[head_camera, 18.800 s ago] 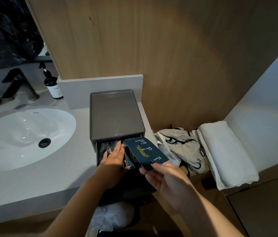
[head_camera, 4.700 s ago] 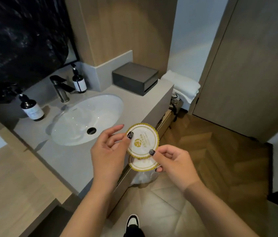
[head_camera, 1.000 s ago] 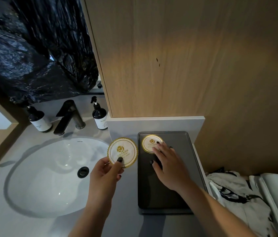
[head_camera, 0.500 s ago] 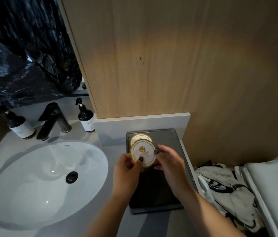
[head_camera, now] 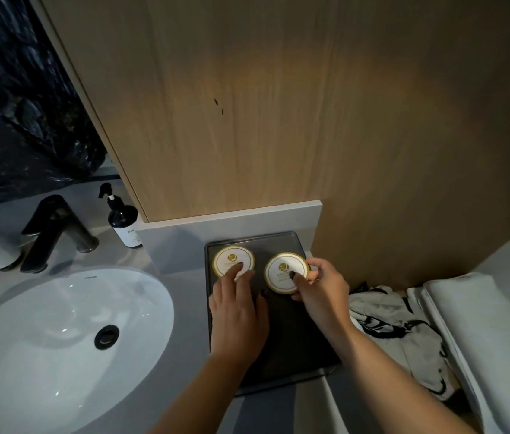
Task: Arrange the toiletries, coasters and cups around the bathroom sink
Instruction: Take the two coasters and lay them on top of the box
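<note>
Two round coasters with gold scalloped rims lie side by side on the lid of a dark grey box (head_camera: 278, 333), at its far end in the lower middle of the frame. The left coaster (head_camera: 231, 263) lies flat, and the left hand (head_camera: 238, 314) rests straight fingers on its near edge. The right coaster (head_camera: 285, 272) is pinched by the right hand (head_camera: 322, 292), thumb on its face and fingers curled round its right rim; whether it lies fully flat I cannot tell. The two coasters sit close together but apart. At the lower left is a white oval sink (head_camera: 53, 336), with a black tap (head_camera: 53, 230) behind it and a dark pump bottle (head_camera: 123, 222) on either side of the tap. At the lower right lie a folded white towel (head_camera: 482, 336) and a crumpled black-and-white cloth (head_camera: 404, 333).
</note>
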`<control>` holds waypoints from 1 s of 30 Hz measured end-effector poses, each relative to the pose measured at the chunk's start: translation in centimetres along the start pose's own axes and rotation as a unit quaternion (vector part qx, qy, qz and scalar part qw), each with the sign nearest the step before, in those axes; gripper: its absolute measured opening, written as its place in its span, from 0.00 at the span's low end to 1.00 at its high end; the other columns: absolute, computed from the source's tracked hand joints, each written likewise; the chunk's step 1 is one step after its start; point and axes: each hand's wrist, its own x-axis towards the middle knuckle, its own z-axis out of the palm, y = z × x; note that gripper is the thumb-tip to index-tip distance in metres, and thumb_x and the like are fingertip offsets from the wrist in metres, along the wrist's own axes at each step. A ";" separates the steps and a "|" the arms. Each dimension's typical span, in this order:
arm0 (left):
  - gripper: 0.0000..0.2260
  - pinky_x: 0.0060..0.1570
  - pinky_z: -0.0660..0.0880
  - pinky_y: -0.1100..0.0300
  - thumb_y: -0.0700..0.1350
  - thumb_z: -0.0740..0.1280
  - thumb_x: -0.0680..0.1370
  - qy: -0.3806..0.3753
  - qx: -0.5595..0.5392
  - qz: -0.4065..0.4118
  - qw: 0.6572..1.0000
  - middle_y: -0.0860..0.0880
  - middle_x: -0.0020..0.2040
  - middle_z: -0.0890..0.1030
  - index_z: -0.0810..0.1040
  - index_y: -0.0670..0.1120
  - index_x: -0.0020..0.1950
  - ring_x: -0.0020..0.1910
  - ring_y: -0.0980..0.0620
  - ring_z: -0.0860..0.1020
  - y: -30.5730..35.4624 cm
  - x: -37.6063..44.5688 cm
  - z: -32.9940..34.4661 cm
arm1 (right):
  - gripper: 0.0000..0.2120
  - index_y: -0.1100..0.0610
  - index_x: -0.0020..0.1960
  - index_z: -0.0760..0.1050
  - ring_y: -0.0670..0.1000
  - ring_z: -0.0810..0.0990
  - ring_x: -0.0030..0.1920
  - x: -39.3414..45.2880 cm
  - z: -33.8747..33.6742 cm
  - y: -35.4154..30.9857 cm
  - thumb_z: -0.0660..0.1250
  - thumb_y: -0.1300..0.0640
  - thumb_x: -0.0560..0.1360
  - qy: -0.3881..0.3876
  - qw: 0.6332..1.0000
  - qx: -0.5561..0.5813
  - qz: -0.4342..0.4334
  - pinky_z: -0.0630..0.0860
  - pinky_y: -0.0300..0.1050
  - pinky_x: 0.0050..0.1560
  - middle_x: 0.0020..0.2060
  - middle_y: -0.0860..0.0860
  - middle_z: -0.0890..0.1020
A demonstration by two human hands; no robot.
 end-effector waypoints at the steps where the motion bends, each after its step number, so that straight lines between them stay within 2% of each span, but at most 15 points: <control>1: 0.21 0.67 0.64 0.47 0.46 0.66 0.77 -0.014 0.014 -0.023 1.000 0.43 0.70 0.69 0.68 0.45 0.69 0.68 0.43 0.66 0.1 0.1 0.0 | 0.15 0.57 0.60 0.75 0.47 0.83 0.32 0.0 0.1 -0.1 0.69 0.62 0.74 0.005 0.999 -0.035 -0.023 0.78 0.37 0.31 0.40 0.47 0.80; 4: 0.26 0.73 0.55 0.48 0.50 0.59 0.80 -0.058 0.059 -0.052 0.995 0.43 0.76 0.61 0.59 0.44 0.76 0.75 0.44 0.57 0.2 0.2 0.0 | 0.17 0.58 0.63 0.73 0.55 0.80 0.44 -0.7 0.4 0.4 0.69 0.59 0.75 0.039 0.963 -0.208 -0.168 0.75 0.43 0.42 0.49 0.53 0.78; 7: 0.29 0.73 0.49 0.51 0.51 0.58 0.81 -0.067 0.074 -0.051 0.994 0.43 0.78 0.57 0.53 0.42 0.78 0.77 0.43 0.54 0.3 0.2 0.0 | 0.15 0.54 0.59 0.75 0.52 0.77 0.41 -2.2 0.2 1.0 0.70 0.60 0.73 0.061 0.915 -0.303 -0.259 0.74 0.42 0.33 0.49 0.51 0.71; 9: 0.30 0.72 0.46 0.53 0.51 0.58 0.80 -0.068 0.076 -0.048 0.994 0.42 0.78 0.57 0.53 0.41 0.78 0.77 0.43 0.55 0.2 0.2 0.0 | 0.15 0.56 0.56 0.77 0.53 0.77 0.43 -2.7 0.3 1.6 0.72 0.63 0.70 0.080 0.876 -0.358 -0.312 0.75 0.44 0.36 0.50 0.54 0.74; 11: 0.30 0.71 0.46 0.54 0.51 0.59 0.80 -0.074 0.081 -0.039 0.993 0.42 0.78 0.58 0.54 0.41 0.78 0.77 0.43 0.55 0.1 0.2 0.1 | 0.16 0.57 0.54 0.79 0.55 0.78 0.45 -2.7 0.5 2.4 0.73 0.65 0.68 0.082 0.853 -0.381 -0.346 0.75 0.47 0.40 0.51 0.54 0.77; 14: 0.27 0.69 0.53 0.52 0.49 0.60 0.79 -0.077 0.111 -0.035 0.990 0.40 0.74 0.67 0.62 0.39 0.75 0.74 0.41 0.65 0.0 0.3 0.0 | 0.17 0.57 0.52 0.81 0.55 0.81 0.49 -2.7 0.5 3.2 0.73 0.68 0.65 0.020 0.838 -0.382 -0.388 0.78 0.49 0.45 0.50 0.53 0.81; 16: 0.25 0.65 0.61 0.50 0.51 0.59 0.77 -0.077 0.141 -0.030 0.987 0.40 0.67 0.75 0.71 0.38 0.69 0.67 0.42 0.73 -0.3 0.2 0.2 | 0.15 0.58 0.54 0.81 0.55 0.81 0.52 -2.6 0.5 3.2 0.69 0.65 0.68 -0.009 0.837 -0.391 -0.383 0.79 0.49 0.49 0.52 0.53 0.81; 20: 0.26 0.65 0.62 0.50 0.53 0.53 0.76 -0.073 0.158 -0.025 0.984 0.42 0.65 0.77 0.75 0.39 0.66 0.66 0.43 0.75 -0.4 0.3 0.4 | 0.21 0.58 0.61 0.78 0.55 0.79 0.57 -2.2 0.9 2.8 0.53 0.57 0.74 -0.044 0.845 -0.413 -0.338 0.78 0.48 0.55 0.59 0.53 0.79; 25: 0.27 0.67 0.61 0.49 0.53 0.52 0.77 -0.077 0.157 -0.022 0.984 0.42 0.68 0.75 0.71 0.41 0.70 0.69 0.43 0.72 -0.5 0.3 0.6 | 0.22 0.58 0.63 0.77 0.54 0.77 0.61 -1.4 1.5 2.3 0.53 0.56 0.74 -0.054 0.843 -0.425 -0.325 0.75 0.48 0.58 0.61 0.54 0.78; 30: 0.25 0.67 0.61 0.48 0.53 0.52 0.76 -0.075 0.162 -0.019 0.984 0.42 0.68 0.75 0.75 0.43 0.67 0.70 0.43 0.71 -0.6 0.3 0.8 | 0.23 0.58 0.66 0.74 0.54 0.75 0.64 -1.0 1.9 2.1 0.52 0.55 0.75 -0.066 0.840 -0.434 -0.319 0.74 0.49 0.60 0.63 0.54 0.76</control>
